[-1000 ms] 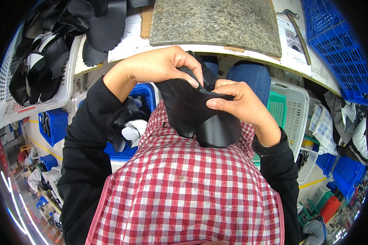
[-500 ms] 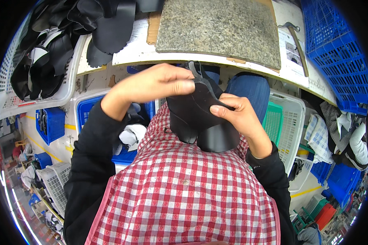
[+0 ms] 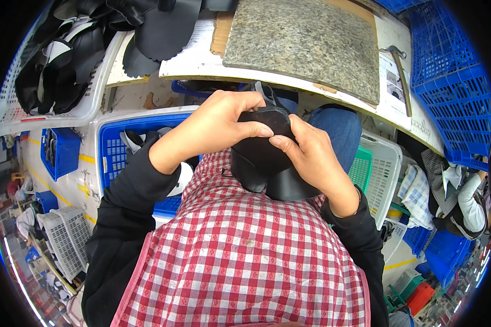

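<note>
A black leather shoe upper (image 3: pixel 259 158) is held up over my lap, in front of the checked apron (image 3: pixel 245 240). My left hand (image 3: pixel 218 125) pinches its upper edge between thumb and bent fingers. From the other side my right hand (image 3: pixel 311 152) grips the same edge, its thumb pressed on the leather close to the left thumb. Both hands are closed on the upper, and the fingers behind it are hidden. Its lower part hangs in two rounded, smooth flaps against the apron. A grey strip of lining shows at the far end.
Ahead stands a worktable with a stone slab (image 3: pixel 305 52), a hammer (image 3: pixel 399 79) and black leather pieces (image 3: pixel 166 32). A white basket (image 3: pixel 95 103) of leather parts sits at left. Blue crates (image 3: pixel 447 82) stand at right. Beside my legs are a blue-lined crate (image 3: pixel 112 158) and a white crate (image 3: pixel 388 174).
My left hand has come down from above the upper and now pinches its edge. The right hand has shifted inward, so the thumbs nearly meet. The upper's top edge is folded toward me.
</note>
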`<state>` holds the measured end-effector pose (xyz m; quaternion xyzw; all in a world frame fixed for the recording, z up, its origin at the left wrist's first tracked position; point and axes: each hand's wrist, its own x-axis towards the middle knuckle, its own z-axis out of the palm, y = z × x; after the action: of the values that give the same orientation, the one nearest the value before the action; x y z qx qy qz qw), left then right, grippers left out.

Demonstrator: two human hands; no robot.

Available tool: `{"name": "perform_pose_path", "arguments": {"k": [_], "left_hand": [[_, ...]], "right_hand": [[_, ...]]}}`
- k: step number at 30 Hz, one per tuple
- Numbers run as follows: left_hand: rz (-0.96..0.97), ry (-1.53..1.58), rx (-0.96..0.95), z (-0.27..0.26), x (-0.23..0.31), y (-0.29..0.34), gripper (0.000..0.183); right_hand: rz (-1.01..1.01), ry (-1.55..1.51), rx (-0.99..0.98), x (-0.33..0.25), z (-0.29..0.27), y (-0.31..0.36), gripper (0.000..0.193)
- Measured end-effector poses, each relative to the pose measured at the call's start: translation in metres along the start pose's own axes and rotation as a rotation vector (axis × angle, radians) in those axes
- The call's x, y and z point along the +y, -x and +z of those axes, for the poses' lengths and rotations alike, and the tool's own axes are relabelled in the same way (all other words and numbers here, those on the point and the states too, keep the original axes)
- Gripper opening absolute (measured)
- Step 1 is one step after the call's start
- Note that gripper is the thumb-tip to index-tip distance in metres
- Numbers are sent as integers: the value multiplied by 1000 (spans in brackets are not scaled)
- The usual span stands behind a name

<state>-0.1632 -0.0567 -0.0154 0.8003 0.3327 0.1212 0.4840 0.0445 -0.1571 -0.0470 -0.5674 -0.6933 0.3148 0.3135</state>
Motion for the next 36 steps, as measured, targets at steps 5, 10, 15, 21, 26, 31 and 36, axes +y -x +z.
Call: {"name": "perform_pose_path", "arguments": {"k": [5, 10, 15, 21, 26, 31, 36], "left_hand": [[8, -98, 20, 3, 3, 2, 26], [12, 171, -102, -4, -12, -8, 20], [-86, 415, -122, -5, -23, -11, 15], [-109, 159, 23, 7, 17, -16, 13], [196, 134, 140, 26, 69, -18, 12], [-20, 133, -53, 51, 80, -43, 19], [148, 115, -25, 93, 85, -53, 27]], "right_hand": [[-33, 33, -71, 1, -5, -1, 30], [-46, 63, -47, 3, -2, 1, 30], [-18, 61, 63, 8, 7, 10, 26], [11, 21, 65, 5, -4, 15, 33], [-245, -29, 430, 8, -25, 44, 27], [-212, 32, 549, 29, -44, 75, 27], [-106, -7, 299, 51, -81, 101, 28]]}}
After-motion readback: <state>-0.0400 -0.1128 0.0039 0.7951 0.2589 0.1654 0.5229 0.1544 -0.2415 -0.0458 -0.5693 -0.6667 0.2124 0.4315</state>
